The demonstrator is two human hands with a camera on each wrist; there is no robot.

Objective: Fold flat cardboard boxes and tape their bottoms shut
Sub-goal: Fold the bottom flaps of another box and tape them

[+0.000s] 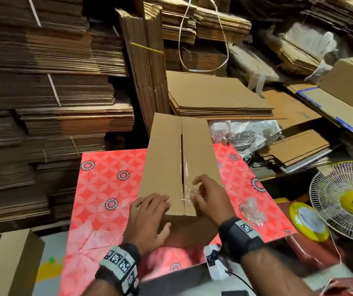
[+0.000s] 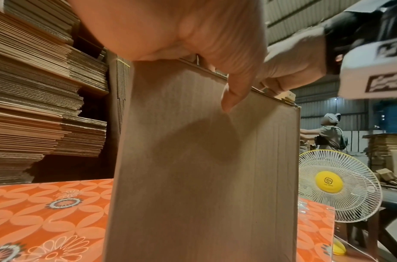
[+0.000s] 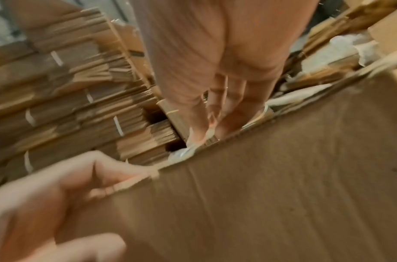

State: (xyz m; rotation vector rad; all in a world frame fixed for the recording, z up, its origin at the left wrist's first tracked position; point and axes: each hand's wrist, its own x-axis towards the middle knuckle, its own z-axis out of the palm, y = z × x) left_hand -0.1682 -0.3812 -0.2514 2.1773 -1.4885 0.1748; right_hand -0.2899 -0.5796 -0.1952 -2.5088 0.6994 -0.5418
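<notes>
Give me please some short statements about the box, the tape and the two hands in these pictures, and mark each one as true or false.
1. The cardboard box stands on a red patterned table. True.
2. Clear tape runs along the seam between the two closed flaps. True.
3. The left hand holds a tape roll above the box. False: it rests on the near edge of the box, fingers on top, and holds no roll.
4. The right hand is at the near end of the tape, fingers at the seam. True.
5. The white fan stands to the left of the box. False: it stands to the right.
6. The table bears only the box. False: a crumpled bit of clear plastic lies on it too.
</notes>
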